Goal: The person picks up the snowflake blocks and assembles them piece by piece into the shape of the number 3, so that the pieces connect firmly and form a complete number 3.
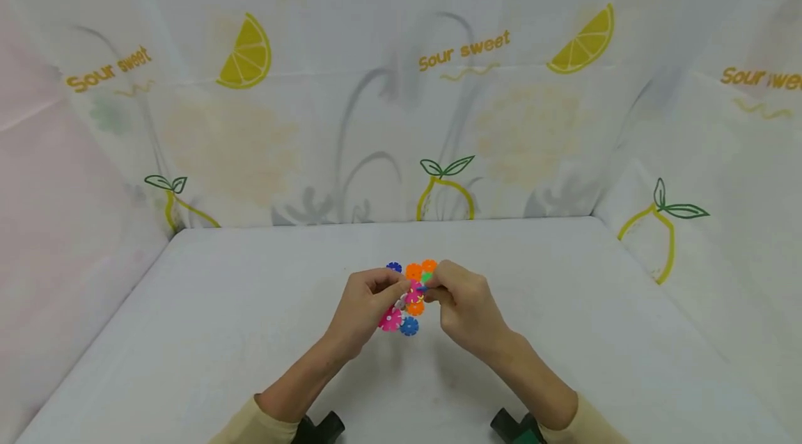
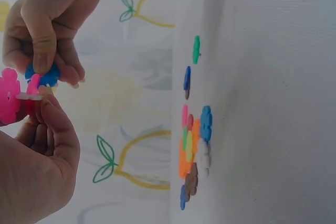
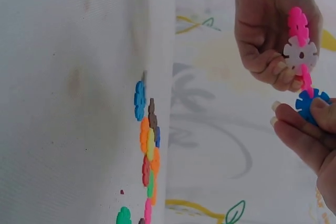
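Observation:
Both hands meet above the white table in the head view. My left hand (image 1: 366,308) pinches a short chain of notched plastic flower discs: a pink disc (image 3: 298,22), a white disc (image 3: 293,61) and a second pink disc (image 3: 306,77), slotted into one another. My right hand (image 1: 468,305) pinches a blue disc (image 3: 305,104) between thumb and fingers. In the right wrist view the blue disc's edge meets the chain's lower pink disc. Fingertips cover part of both discs where they meet.
Loose discs lie on the table under the hands, among them an orange disc (image 1: 413,271), a blue disc (image 1: 409,326) and a green disc (image 2: 196,50). A printed cloth backdrop (image 1: 351,117) stands behind the white table (image 1: 219,333).

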Motion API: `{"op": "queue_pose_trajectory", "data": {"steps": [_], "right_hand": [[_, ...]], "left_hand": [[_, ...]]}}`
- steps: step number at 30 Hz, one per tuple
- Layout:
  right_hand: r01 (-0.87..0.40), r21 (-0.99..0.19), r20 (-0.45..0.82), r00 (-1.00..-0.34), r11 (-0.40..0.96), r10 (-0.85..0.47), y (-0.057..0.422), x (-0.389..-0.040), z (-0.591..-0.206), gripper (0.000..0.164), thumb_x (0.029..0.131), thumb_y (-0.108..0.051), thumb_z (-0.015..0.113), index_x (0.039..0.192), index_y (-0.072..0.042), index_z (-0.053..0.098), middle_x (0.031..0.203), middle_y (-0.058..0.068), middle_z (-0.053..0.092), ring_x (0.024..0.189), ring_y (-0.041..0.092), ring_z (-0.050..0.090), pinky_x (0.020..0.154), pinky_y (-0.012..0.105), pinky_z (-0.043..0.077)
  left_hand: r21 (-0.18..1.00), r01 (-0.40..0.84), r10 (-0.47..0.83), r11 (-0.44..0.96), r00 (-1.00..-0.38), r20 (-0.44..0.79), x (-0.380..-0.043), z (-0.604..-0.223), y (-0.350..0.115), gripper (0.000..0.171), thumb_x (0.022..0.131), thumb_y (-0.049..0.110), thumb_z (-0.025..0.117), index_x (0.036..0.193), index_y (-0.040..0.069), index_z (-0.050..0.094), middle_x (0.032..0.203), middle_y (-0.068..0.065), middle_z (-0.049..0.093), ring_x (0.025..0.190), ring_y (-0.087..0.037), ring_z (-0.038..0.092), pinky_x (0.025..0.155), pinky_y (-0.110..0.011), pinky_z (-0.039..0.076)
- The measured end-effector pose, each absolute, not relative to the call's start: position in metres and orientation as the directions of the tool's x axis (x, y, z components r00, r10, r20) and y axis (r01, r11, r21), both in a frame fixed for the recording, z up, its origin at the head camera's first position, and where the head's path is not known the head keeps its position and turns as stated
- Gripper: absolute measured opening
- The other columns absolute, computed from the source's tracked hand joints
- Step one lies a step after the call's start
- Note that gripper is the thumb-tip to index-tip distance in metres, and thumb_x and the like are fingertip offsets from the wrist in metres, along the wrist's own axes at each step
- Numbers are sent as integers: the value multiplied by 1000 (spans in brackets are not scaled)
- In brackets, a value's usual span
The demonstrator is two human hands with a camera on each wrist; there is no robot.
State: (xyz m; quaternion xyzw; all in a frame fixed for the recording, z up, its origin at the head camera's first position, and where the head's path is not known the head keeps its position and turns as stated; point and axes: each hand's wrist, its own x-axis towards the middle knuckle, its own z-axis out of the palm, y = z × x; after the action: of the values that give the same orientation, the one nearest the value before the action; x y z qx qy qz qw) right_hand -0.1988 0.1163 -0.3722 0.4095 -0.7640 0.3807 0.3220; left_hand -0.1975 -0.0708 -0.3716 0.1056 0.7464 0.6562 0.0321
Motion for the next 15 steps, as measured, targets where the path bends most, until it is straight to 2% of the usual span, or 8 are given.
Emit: {"op": "queue_pose_trajectory", "data": {"steps": [4,7,15], "right_hand": [[-868,-335,800,-468,366,-376,118,-199,-365,25,81,20,65,78,-2,54,69,6,55,63,12,64,62,15,54],[-865,-347,793,-477,363,-380,119,-199,-361,21,82,15,68,80,-2,56,71,5,56,63,11,61,62,13,53],[-854,-390,762,-509,344,-399,121,-200,-358,18,81,11,72,90,-2,64,79,5,64,70,11,62,68,13,55]], "left_hand": [[982,144,220,119,-969,115,-199,-365,-72,21,96,21,65,93,1,70,71,-4,57,60,-13,49,51,-20,41],[981,152,242,119,-963,120,-200,-363,-74,22,97,23,63,93,2,67,71,-4,52,61,-13,48,53,-21,40],[989,110,292,101,-953,76,-202,-364,-78,26,99,29,59,101,4,64,79,-3,55,73,-15,53,62,-23,45]]}}
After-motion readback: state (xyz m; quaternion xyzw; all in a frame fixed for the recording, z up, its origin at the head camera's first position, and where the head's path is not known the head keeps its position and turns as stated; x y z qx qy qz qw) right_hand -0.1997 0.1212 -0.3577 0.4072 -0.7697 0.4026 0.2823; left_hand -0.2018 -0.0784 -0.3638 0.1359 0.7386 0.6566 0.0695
